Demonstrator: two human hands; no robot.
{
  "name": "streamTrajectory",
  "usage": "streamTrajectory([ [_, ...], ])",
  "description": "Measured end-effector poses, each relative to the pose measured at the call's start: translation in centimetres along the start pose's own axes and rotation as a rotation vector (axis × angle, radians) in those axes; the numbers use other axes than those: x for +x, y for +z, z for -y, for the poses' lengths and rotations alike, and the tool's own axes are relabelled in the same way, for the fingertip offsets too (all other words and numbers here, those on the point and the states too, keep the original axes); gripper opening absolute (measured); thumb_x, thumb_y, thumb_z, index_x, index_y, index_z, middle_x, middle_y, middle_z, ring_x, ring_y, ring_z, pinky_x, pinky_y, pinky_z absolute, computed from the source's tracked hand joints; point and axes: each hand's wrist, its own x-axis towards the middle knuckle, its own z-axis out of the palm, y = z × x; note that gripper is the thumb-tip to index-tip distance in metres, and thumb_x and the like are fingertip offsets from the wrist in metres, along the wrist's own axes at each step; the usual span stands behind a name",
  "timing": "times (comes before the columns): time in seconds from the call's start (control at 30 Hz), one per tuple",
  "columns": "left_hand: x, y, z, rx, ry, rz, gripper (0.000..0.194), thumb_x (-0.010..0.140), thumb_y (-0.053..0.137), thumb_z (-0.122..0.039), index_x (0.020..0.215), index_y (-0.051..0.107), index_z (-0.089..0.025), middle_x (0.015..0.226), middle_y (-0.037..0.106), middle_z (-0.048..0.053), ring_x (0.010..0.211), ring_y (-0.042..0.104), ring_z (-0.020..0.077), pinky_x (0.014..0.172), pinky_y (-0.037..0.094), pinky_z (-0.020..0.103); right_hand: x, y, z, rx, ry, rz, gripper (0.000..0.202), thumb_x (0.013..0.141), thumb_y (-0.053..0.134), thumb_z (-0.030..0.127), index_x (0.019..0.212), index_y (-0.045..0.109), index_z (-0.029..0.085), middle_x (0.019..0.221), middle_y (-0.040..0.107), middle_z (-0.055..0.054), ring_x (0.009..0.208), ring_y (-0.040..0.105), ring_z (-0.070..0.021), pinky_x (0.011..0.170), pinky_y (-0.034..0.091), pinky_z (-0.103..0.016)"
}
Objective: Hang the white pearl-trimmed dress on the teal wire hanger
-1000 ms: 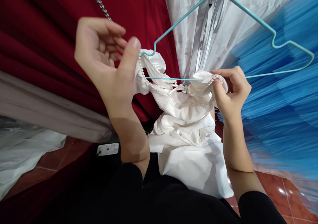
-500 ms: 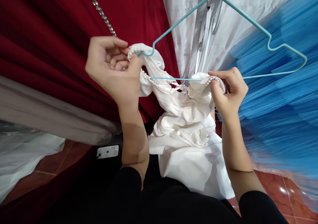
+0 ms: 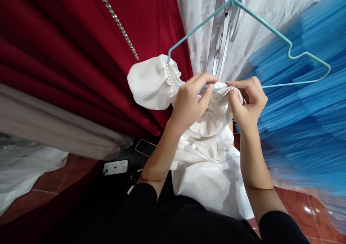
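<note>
A white dress [image 3: 213,172] with pearl-beaded edges lies over my lap and reaches up to a light-blue hanger [image 3: 262,18]. One puffed white sleeve [image 3: 151,81] sits over the hanger's left end, while the hanger's right end is bare. My right hand [image 3: 250,100] pinches the beaded edge of the other sleeve by the hanger's lower bar. My left hand [image 3: 193,96] is over the neckline, thumb and forefinger apart and pointing toward my right hand. It hides part of the neckline, and I see nothing between its fingers.
Dark red fabric [image 3: 108,63] with a jewelled strand [image 3: 119,24] hangs at the left, blue tulle [image 3: 294,128] at the right. White fabric hangs behind a metal stand [image 3: 220,38]. A white phone [image 3: 115,167] and a dark phone [image 3: 146,147] lie at lower left.
My left hand has let go of the left sleeve and moved right, toward my right hand. That sleeve now hangs spread out on the hanger's left end. My right hand keeps its pinch.
</note>
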Motion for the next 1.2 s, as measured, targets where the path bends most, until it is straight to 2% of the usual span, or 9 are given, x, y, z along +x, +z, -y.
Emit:
streamTrajectory([
  [0.07, -0.4, 1.0, 0.2, 0.105, 0.005, 0.06, 0.02, 0.11, 0.058, -0.015, 0.112, 0.075, -0.025, 0.109, 0.081, 0.001, 0.101, 0.075, 0.0209, 0.093, 0.054, 0.038, -0.5, 0.0, 0.1, 0.011, -0.025, -0.012, 0.019, 0.095, 0.066, 0.022, 0.104, 0.081, 0.03, 0.083, 0.062, 0.0, 0.075, 0.06, -0.0158, 0.072, 0.059, -0.036],
  [0.17, -1.0, 1.6, 0.0, 0.157, 0.016, 0.003, 0.024, 0.11, 0.058, -0.014, 0.114, 0.077, -0.026, 0.106, 0.082, 0.001, 0.098, 0.074, 0.0207, 0.091, 0.05, 0.038, -1.9, -0.3, 0.4, -0.013, -0.104, -0.079, 0.024, 0.096, 0.064, 0.02, 0.109, 0.08, 0.032, 0.099, 0.069, -0.003, 0.093, 0.069, -0.0205, 0.083, 0.062, -0.043],
  [0.27, -1.2, 1.1, -0.6, 0.126, 0.029, 0.003, 0.024, 0.107, 0.06, -0.01, 0.113, 0.078, -0.025, 0.102, 0.081, 0.0, 0.094, 0.074, 0.0203, 0.088, 0.048, 0.037, -2.9, -1.4, -0.5, -0.12, -0.173, -0.283, 0.023, 0.094, 0.067, 0.022, 0.11, 0.08, 0.031, 0.115, 0.068, -0.007, 0.105, 0.07, -0.0244, 0.076, 0.06, -0.041],
  [0.4, -0.9, -0.4, -0.7, 0.137, -0.012, 0.063, 0.024, 0.104, 0.061, -0.01, 0.11, 0.079, -0.026, 0.1, 0.082, 0.001, 0.092, 0.073, 0.0216, 0.088, 0.048, 0.037, -1.4, -5.7, -4.9, -0.147, -0.022, -0.643, 0.012, 0.083, 0.073, 0.016, 0.089, 0.074, 0.026, 0.088, 0.061, -0.003, 0.075, 0.06, -0.0162, 0.062, 0.049, -0.034],
  [0.5, -0.7, -1.1, -0.6, 0.145, -0.036, 0.081, 0.025, 0.102, 0.062, -0.01, 0.106, 0.08, -0.027, 0.097, 0.082, 0.0, 0.089, 0.072, 0.0224, 0.088, 0.049, 0.038, 1.8, -10.0, -8.1, -0.131, 0.075, -0.631, 0.022, 0.073, 0.074, 0.005, 0.074, 0.071, 0.027, 0.071, 0.064, 0.0, 0.06, 0.056, -0.0135, 0.057, 0.047, -0.032],
  [0.63, -0.6, -1.3, -0.6, 0.133, -0.04, 0.086, 0.025, 0.102, 0.062, -0.01, 0.103, 0.08, -0.027, 0.095, 0.081, 0.0, 0.088, 0.072, 0.0227, 0.089, 0.049, 0.039, 6.1, -12.1, -7.1, -0.095, 0.02, -0.534, 0.033, 0.061, 0.067, -0.007, 0.068, 0.071, 0.025, 0.066, 0.062, 0.002, 0.058, 0.051, -0.0112, 0.054, 0.039, -0.03],
  [0.83, -0.6, -1.1, -0.5, 0.145, -0.055, 0.102, 0.023, 0.102, 0.063, -0.011, 0.105, 0.079, -0.027, 0.098, 0.082, 0.0, 0.087, 0.071, 0.0224, 0.089, 0.048, 0.039, 9.1, -7.2, -1.3, -0.128, -0.037, -0.278, 0.025, 0.074, 0.064, -0.001, 0.074, 0.068, 0.024, 0.074, 0.061, 0.001, 0.062, 0.047, -0.0085, 0.057, 0.035, -0.028],
  [1.07, -0.7, -0.7, -0.1, 0.153, -0.047, 0.083, 0.024, 0.102, 0.062, -0.009, 0.105, 0.078, -0.027, 0.096, 0.081, -0.001, 0.086, 0.07, 0.0224, 0.088, 0.045, 0.04, 6.2, -4.0, 2.9, 0.079, -0.108, -0.185, 0.011, 0.089, 0.07, 0.015, 0.093, 0.079, 0.019, 0.092, 0.075, -0.005, 0.083, 0.067, -0.0169, 0.072, 0.05, -0.035],
  [1.2, -0.7, -0.5, 0.3, 0.18, -0.037, 0.082, 0.021, 0.104, 0.062, -0.01, 0.106, 0.076, -0.026, 0.101, 0.081, 0.001, 0.09, 0.07, 0.0232, 0.085, 0.044, 0.04, 2.3, -1.4, 3.6, -0.005, -0.132, 0.214, 0.017, 0.099, 0.066, 0.022, 0.113, 0.075, 0.025, 0.109, 0.08, -0.003, 0.103, 0.073, -0.0211, 0.088, 0.056, -0.04],
])
